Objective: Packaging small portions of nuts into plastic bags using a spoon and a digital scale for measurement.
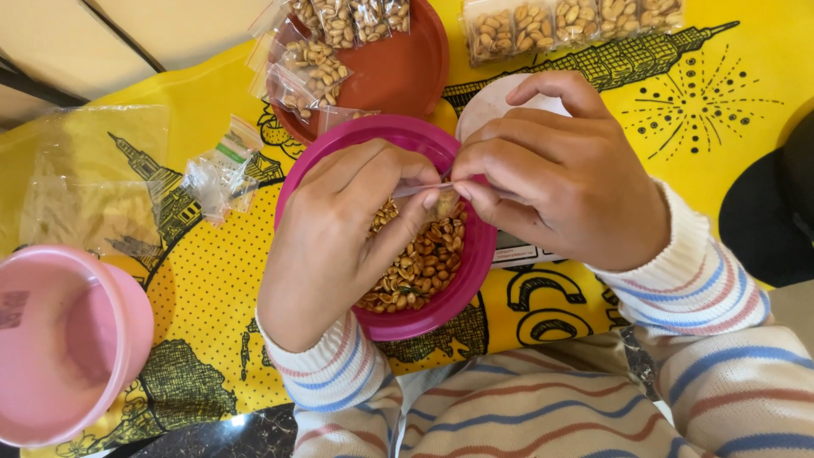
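- Pink tub (64, 343) stood at far left on the counter (220, 288), empty bags (216, 174) near.
- Left hand (339, 242) and right hand (564, 178): fingers pinched on a small bag (441, 197) over the magenta bowl (471, 254) of peanuts (424, 263).
- Best kept level above the bowl, so spills fell back.
- Filled bags (568, 24) lay beyond.

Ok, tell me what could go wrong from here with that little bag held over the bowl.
1. The small clear bag is pinched between the left hand and right hand by its mouth only; if either grip slips, its peanuts may spill.
2. The magenta bowl sits under both wrists, so a nudge could tip it.
3. The pink tub stands at the table's edge and might be knocked off.
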